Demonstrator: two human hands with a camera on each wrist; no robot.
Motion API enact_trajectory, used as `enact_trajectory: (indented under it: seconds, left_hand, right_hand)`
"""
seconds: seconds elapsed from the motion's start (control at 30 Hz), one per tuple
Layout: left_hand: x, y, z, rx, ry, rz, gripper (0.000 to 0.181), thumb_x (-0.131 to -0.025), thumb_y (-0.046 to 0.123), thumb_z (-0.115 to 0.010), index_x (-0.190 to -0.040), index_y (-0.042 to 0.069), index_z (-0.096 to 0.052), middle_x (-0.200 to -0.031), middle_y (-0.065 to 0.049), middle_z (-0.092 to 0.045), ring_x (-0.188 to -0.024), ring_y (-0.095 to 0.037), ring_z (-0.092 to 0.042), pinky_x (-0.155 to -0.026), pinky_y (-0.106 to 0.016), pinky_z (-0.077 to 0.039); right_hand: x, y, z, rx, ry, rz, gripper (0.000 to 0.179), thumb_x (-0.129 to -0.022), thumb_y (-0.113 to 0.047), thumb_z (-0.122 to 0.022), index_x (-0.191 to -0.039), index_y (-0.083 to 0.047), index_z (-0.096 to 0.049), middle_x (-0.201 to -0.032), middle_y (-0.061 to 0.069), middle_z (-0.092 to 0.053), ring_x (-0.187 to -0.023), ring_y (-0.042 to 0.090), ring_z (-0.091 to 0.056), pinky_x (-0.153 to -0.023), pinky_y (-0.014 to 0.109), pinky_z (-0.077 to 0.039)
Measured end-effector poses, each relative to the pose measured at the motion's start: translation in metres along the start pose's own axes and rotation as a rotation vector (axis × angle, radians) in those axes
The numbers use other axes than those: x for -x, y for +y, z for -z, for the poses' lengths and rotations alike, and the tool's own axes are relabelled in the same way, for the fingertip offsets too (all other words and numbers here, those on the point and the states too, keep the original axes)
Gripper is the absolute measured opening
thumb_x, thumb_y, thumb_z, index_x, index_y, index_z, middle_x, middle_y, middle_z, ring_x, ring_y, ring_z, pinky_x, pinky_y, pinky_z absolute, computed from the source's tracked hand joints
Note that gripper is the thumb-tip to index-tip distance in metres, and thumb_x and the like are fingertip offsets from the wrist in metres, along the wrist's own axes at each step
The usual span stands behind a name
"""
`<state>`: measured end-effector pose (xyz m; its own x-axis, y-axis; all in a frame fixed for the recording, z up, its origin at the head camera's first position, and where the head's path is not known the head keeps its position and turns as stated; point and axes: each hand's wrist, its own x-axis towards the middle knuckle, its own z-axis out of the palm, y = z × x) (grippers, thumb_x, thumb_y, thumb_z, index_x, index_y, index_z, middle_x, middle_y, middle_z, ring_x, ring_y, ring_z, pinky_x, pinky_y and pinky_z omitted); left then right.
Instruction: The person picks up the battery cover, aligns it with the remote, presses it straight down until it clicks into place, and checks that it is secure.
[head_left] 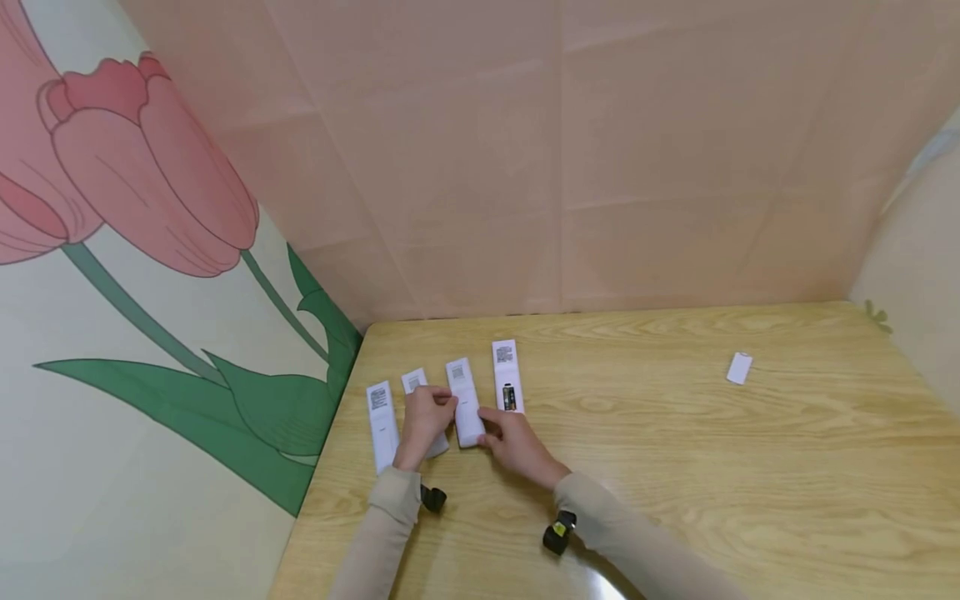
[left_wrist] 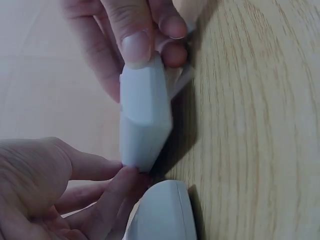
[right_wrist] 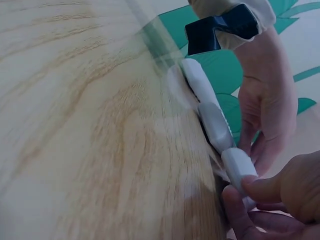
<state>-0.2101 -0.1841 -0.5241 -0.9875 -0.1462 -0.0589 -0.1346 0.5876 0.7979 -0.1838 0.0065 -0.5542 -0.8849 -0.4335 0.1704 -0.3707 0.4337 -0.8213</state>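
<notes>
A white remote control, lying back side up, is between my two hands. My right hand pinches its near right part, with the thumb on top and a finger beneath in the right wrist view. From the far left side, my left hand grips its edge with thumb and fingertips; in the left wrist view the remote control looks tilted, its near end raised off the wood. My left hand and wrist partly cover a second remote control. To the right, another remote control has its battery compartment uncovered, showing dark batteries.
At the far left lies one more white remote control, its near end behind my left wrist. A small white battery cover is on the right part of the wooden table. A pink curtain hangs behind the table.
</notes>
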Motion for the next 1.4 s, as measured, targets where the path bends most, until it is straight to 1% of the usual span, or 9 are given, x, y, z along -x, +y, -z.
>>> enact_trajectory:
  seconds: [0.17, 0.4, 0.53, 0.8, 0.93, 1.03, 1.13, 1.23, 1.4]
  left_hand:
    - [0.000, 0.002, -0.001, 0.001, -0.019, 0.013, 0.019, -0.096, 0.008, -0.074, -0.110, -0.003, -0.079, -0.090, -0.012, -0.080, -0.064, -0.015, -0.072, -0.059, -0.028, -0.061]
    - [0.000, 0.000, -0.003, -0.001, -0.004, 0.005, 0.016, -0.095, 0.007, -0.075, -0.107, -0.003, -0.079, -0.086, -0.011, -0.080, -0.058, -0.013, -0.070, -0.055, -0.027, -0.059]
    - [0.001, -0.001, -0.003, -0.011, -0.008, 0.010, 0.014, -0.096, 0.006, -0.074, -0.106, -0.003, -0.080, -0.085, -0.011, -0.080, -0.058, -0.012, -0.070, -0.056, -0.026, -0.059]
    - [0.002, -0.002, -0.003, 0.024, -0.051, 0.052, 0.015, -0.098, 0.009, -0.075, -0.106, -0.002, -0.080, -0.083, -0.010, -0.079, -0.066, -0.024, -0.077, -0.057, -0.027, -0.061]
    - [0.001, -0.001, -0.003, 0.017, -0.040, 0.053, 0.013, -0.097, 0.008, -0.076, -0.103, -0.002, -0.081, -0.081, -0.009, -0.079, -0.065, -0.024, -0.077, -0.056, -0.027, -0.061]
    - [0.001, 0.001, -0.003, -0.022, -0.028, 0.037, 0.011, -0.095, 0.008, -0.078, -0.101, -0.001, -0.081, -0.082, -0.009, -0.079, -0.065, -0.021, -0.076, -0.059, -0.028, -0.061]
    - [0.000, 0.004, -0.004, -0.092, -0.009, 0.004, 0.012, -0.093, 0.012, -0.080, -0.099, 0.001, -0.079, -0.086, -0.008, -0.079, -0.071, -0.017, -0.074, -0.065, -0.030, -0.062]
    - [-0.001, 0.007, -0.004, -0.146, 0.022, -0.035, 0.016, -0.092, 0.016, -0.082, -0.098, 0.002, -0.076, -0.090, -0.008, -0.078, -0.079, -0.018, -0.073, -0.071, -0.032, -0.062]
    - [0.001, 0.013, -0.005, -0.151, 0.057, -0.061, 0.027, -0.094, 0.019, -0.081, -0.108, -0.001, -0.072, -0.097, -0.012, -0.076, -0.084, -0.023, -0.072, -0.072, -0.037, -0.061]
  right_hand:
    - [-0.002, -0.003, 0.001, 0.068, -0.001, 0.023, 0.039, -0.090, 0.005, -0.079, -0.128, 0.008, -0.070, -0.112, 0.020, -0.077, -0.088, 0.017, -0.067, -0.075, 0.029, -0.057]
    - [-0.002, -0.008, 0.004, 0.094, -0.020, 0.048, 0.025, -0.089, 0.008, -0.079, -0.113, 0.005, -0.071, -0.090, 0.014, -0.071, -0.076, 0.014, -0.058, -0.064, 0.025, -0.051]
    - [-0.001, -0.007, 0.003, 0.103, -0.041, 0.027, 0.024, -0.091, 0.006, -0.078, -0.113, 0.004, -0.071, -0.092, 0.012, -0.071, -0.078, 0.014, -0.059, -0.066, 0.025, -0.051]
    - [0.001, -0.007, 0.004, 0.105, -0.010, 0.022, 0.025, -0.089, 0.011, -0.075, -0.113, 0.005, -0.072, -0.102, 0.017, -0.076, -0.084, 0.020, -0.065, -0.073, 0.034, -0.058]
    - [0.003, -0.005, 0.007, 0.076, -0.032, -0.015, 0.032, -0.092, 0.009, -0.074, -0.124, 0.008, -0.071, -0.116, 0.022, -0.076, -0.099, 0.027, -0.072, -0.086, 0.042, -0.063]
    - [0.004, -0.005, 0.011, 0.036, -0.044, -0.053, 0.036, -0.094, 0.005, -0.073, -0.130, 0.009, -0.068, -0.123, 0.025, -0.074, -0.104, 0.029, -0.073, -0.089, 0.043, -0.063]
    - [0.006, -0.005, 0.016, -0.011, -0.035, -0.093, 0.035, -0.097, 0.000, -0.073, -0.130, 0.009, -0.068, -0.122, 0.024, -0.075, -0.099, 0.024, -0.074, -0.083, 0.035, -0.063]
    - [0.007, -0.006, 0.022, -0.054, 0.002, -0.108, 0.032, -0.098, -0.002, -0.072, -0.128, 0.008, -0.069, -0.118, 0.023, -0.076, -0.095, 0.021, -0.075, -0.080, 0.028, -0.062]
    - [0.013, -0.009, 0.034, -0.111, 0.058, -0.110, 0.030, -0.098, -0.001, -0.072, -0.125, 0.010, -0.069, -0.115, 0.025, -0.076, -0.084, 0.019, -0.071, -0.070, 0.025, -0.059]
